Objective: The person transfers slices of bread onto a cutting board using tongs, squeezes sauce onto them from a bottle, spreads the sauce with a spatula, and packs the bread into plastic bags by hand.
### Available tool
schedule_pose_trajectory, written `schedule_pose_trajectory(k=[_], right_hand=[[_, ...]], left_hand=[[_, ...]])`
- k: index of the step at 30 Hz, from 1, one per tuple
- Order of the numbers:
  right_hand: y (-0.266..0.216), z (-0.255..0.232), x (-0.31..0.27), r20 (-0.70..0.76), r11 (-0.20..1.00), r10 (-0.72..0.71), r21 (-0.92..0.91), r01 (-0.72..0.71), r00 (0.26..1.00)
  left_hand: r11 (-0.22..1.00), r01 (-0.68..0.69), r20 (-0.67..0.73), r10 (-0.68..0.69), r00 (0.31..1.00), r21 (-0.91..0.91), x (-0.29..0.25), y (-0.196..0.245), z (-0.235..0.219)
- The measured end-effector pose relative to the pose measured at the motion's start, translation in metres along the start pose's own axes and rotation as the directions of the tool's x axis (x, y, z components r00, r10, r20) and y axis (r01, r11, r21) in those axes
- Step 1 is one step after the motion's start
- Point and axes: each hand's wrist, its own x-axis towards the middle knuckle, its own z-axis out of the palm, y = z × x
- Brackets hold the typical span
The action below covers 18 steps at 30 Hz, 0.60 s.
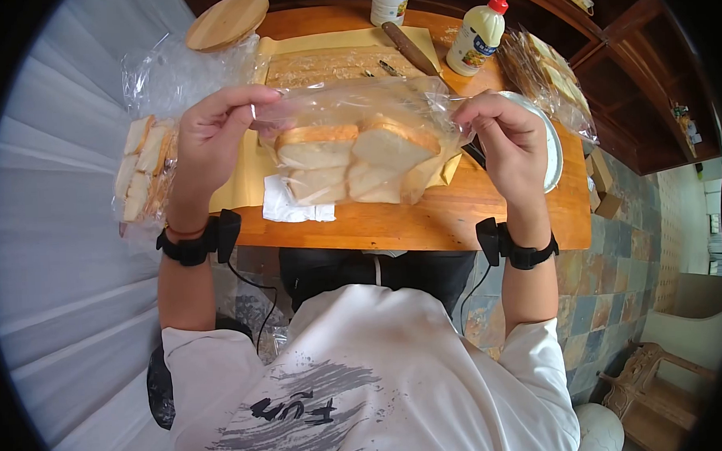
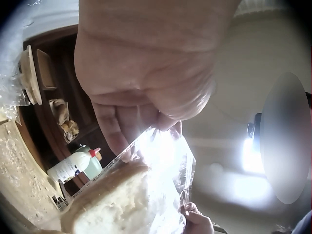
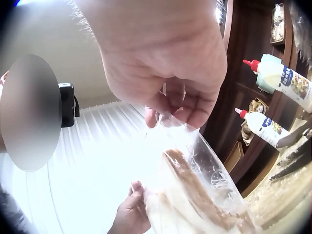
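Observation:
A clear plastic bag (image 1: 388,103) hangs between my two hands above the table's front part. Inside it are several pieces of white bread (image 1: 317,147) with brown crust. My left hand (image 1: 216,131) pinches the bag's upper left corner between thumb and fingers. At the upper right corner my right hand (image 1: 506,138) pinches the film in the same way. The left wrist view shows a slice of bread (image 2: 112,204) close behind the shiny film. In the right wrist view the crust (image 3: 195,190) shows through the bag below the fingers.
Bagged sandwiches (image 1: 145,166) lie left, and more bagged bread (image 1: 552,76) lies at the back right. A squeeze bottle (image 1: 476,39) with a red cap, a knife (image 1: 411,47) and a wooden round board (image 1: 227,22) are at the back. White paper (image 1: 283,205) lies under the bag.

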Motion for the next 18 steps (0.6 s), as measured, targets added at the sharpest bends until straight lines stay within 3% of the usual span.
schedule_pose_trajectory(k=[2,5,7,10,13,18], right_hand=[[0.002,0.001,-0.001,-0.015,0.999,-0.034,-0.023,0.034,0.999],[0.003,0.004,-0.001,-0.046,0.993,-0.022,0.116,0.027,0.999],[-0.006,0.005,0.001,-0.053,0.973,0.109,0.213,-0.095,0.993],[-0.003,-0.002,0.003,0.011,0.985,0.129,0.112,-0.129,0.992],[-0.002,0.0,0.003,0.047,0.975,0.154,0.152,-0.159,0.987],[0.002,0.001,0.002,-0.001,0.972,0.223,0.078,-0.222,0.975]], left_hand=[[1.0,0.002,-0.013,-0.002,1.0,-0.021,0.001,-0.001,0.0],[0.999,-0.002,0.027,0.003,1.0,-0.036,0.004,0.004,0.0],[0.992,0.11,0.022,-0.109,0.994,-0.064,0.007,0.011,0.002],[0.989,0.141,0.007,-0.14,0.99,-0.046,0.01,0.02,0.006],[0.988,0.148,0.006,-0.148,0.989,-0.05,0.01,0.018,0.007],[0.985,0.165,-0.01,-0.166,0.986,-0.044,0.01,0.018,0.01]])
